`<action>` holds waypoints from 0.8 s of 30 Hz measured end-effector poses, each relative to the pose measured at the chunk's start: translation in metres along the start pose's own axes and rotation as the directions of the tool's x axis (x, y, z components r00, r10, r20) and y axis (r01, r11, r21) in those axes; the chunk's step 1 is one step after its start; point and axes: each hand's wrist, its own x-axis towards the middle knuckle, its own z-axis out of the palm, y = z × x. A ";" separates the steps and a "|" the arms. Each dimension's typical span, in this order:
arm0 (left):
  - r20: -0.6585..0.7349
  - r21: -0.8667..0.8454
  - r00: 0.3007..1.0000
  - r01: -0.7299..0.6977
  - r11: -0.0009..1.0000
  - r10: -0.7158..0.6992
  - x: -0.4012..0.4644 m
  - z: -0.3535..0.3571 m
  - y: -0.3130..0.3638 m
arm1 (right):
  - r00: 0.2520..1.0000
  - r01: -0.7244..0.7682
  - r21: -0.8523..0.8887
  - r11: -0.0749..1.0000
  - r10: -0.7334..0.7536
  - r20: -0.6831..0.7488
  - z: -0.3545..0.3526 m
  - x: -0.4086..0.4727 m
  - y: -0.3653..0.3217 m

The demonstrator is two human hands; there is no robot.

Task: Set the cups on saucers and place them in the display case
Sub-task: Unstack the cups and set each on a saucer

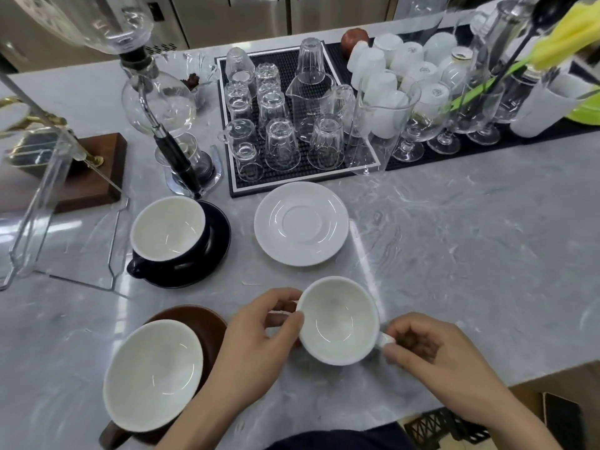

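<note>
Both hands hold the white cup (337,319), left hand (259,332) fingers gripping its rim, right hand (425,349) pinching the handle: glazed, slick, breakable, so that 2-point hold looks wise.

Left hand (259,332) curls its fingers (293,319) at the rim, right hand (431,355) pinches the handle, both forearms reaching forward

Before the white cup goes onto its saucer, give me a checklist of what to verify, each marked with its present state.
1. White cup held by both hands: ok; left hand at the rim, right hand pinching the handle.
2. White saucer bare: ok.
3. Path from cup to saucer free: ok.
4. Black cup on black saucer: ok.
5. Brown cup on brown saucer: ok, though tilted.
6. Display case ready: cannot tell.
</note>
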 end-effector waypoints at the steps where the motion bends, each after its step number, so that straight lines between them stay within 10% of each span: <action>1: 0.003 -0.008 1.000 -0.001 1.000 0.001 0.000 0.000 -0.001 | 1.000 0.015 -0.019 1.000 -0.015 0.005 0.001 0.001 0.001; 24: -0.035 -0.137 0.999 0.018 0.990 -0.023 0.002 -0.001 0.015 | 0.990 0.138 -0.042 0.990 -0.137 0.020 -0.001 0.017 -0.011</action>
